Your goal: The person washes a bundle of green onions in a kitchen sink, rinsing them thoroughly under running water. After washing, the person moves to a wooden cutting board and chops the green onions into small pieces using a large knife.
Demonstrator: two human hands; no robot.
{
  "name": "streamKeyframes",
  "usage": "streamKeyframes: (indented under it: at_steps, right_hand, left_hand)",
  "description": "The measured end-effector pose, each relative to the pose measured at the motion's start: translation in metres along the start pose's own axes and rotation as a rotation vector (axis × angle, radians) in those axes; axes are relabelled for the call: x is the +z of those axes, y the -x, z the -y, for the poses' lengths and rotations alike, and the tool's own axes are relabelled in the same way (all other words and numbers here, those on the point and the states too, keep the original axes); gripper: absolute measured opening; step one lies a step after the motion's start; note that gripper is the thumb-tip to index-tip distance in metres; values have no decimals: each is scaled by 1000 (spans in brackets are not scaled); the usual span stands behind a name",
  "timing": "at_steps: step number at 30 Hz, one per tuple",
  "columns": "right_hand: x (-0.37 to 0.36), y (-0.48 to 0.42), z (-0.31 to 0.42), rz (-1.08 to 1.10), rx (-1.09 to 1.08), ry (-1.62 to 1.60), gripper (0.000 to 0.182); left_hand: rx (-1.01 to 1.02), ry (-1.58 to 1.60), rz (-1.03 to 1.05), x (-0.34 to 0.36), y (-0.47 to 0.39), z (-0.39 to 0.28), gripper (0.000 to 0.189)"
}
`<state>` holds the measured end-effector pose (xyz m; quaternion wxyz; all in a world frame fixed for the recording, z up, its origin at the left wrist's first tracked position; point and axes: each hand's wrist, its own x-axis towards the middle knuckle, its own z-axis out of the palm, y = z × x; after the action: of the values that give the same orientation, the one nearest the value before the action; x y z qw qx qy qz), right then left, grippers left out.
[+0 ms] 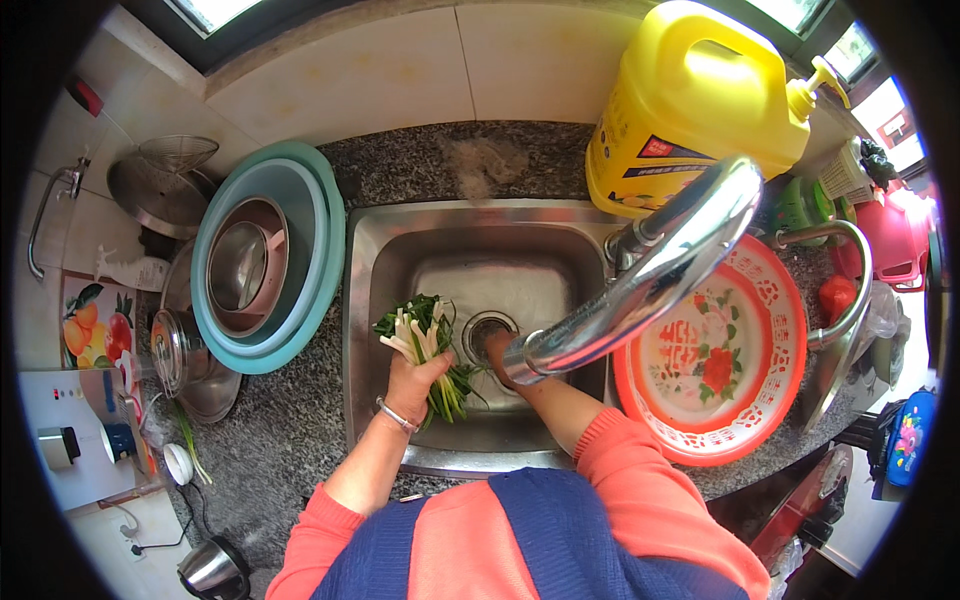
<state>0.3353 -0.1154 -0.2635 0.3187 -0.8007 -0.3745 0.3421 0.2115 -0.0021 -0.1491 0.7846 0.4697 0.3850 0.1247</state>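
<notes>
My left hand, with a silver bracelet at the wrist, grips a bunch of scallions over the left side of the stainless steel sink. Their white ends point up and away from me, while green leaves hang out below my thumb. My right hand reaches down to the round drain on the sink's floor. Its fingers are dark and blurred there, and the chrome faucet partly covers the hand, so whether it holds anything is hidden.
Left of the sink stand nested basins with metal bowls inside. A red-rimmed enamel basin sits on the right. Behind the faucet rises a yellow pump jug. Loose scallions and an electric kettle are on the left counter.
</notes>
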Motion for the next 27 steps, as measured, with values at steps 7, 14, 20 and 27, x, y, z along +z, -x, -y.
streamKeyframes:
  at_steps: [7, 14, 20, 27]
  right_hand:
    - [9, 16, -24, 639, 95, 185, 62]
    - [-55, 86, 121, 386, 605, -1580, 91]
    - [-102, 83, 191, 429, 130, -1805, 58]
    - [-113, 81, 236, 414, -166, -1769, 28]
  left_hand:
    - [155, -29, -63, 19, 19, -16, 41]
    - [666, -325, -127, 41, 42, -60, 43]
    - [1064, -777, -235, 83, 85, -94, 21]
    - [1207, -577, -264, 101, 113, -142, 27]
